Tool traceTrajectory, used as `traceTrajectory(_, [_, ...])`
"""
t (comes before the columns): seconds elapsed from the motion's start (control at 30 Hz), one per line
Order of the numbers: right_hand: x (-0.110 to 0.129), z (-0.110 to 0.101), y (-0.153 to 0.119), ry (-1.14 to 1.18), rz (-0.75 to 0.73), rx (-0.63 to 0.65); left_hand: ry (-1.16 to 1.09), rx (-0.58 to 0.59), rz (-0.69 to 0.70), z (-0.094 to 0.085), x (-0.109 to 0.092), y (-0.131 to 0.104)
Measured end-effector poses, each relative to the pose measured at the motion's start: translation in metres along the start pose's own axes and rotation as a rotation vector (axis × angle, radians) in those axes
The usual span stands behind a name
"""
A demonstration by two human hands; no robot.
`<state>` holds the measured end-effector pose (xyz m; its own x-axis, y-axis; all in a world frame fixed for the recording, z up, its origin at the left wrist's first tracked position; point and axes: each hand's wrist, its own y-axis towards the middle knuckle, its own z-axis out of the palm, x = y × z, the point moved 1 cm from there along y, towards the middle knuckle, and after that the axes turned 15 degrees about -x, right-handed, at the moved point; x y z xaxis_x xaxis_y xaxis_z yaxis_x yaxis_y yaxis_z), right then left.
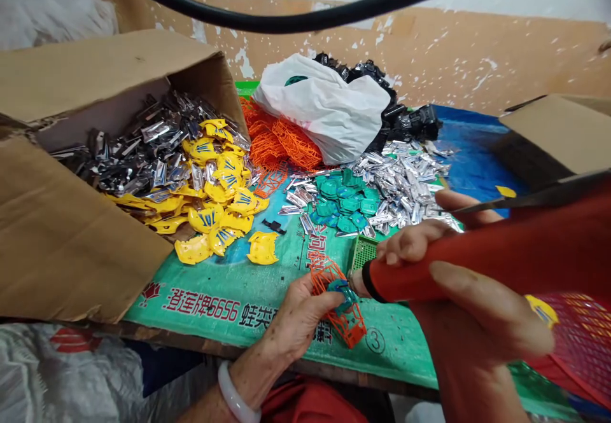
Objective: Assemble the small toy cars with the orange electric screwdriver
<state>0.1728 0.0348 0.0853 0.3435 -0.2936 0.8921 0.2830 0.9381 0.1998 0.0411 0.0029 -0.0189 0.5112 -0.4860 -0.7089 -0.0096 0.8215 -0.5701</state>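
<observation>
My left hand (300, 312), a white bangle on its wrist, is closed on an orange plastic lattice frame (352, 331) with a teal plastic piece (344, 296) set in it. The thumb presses on the teal piece. My right hand (482, 315) wraps round a red power screwdriver (405, 283) with a black ring near its nose. The nose points left and meets the teal piece; its very tip is hidden. A small green perforated basket (361, 254) stands just behind the screwdriver's nose.
On the left, a tipped cardboard box (86, 219) spills yellow printed shells (229, 181) and dark parts. Behind lie orange frames (272, 137), a white bag (324, 111), teal pieces (348, 200) and silvery parts (405, 181). A black cable (286, 23) hangs across the top. A red basket (577, 340) sits at right.
</observation>
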Motion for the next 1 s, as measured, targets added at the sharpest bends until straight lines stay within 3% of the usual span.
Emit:
traceTrajectory(0.77, [-0.013, -0.003, -0.011, -0.038, 0.015, 0.096, 0.075, 0.076, 0.070, -0.006, 0.007, 0.004])
traceTrajectory(1.0, [-0.018, -0.007, -0.017, -0.046, -0.006, 0.118, 0.069, 0.078, 0.004, -0.006, 0.005, 0.004])
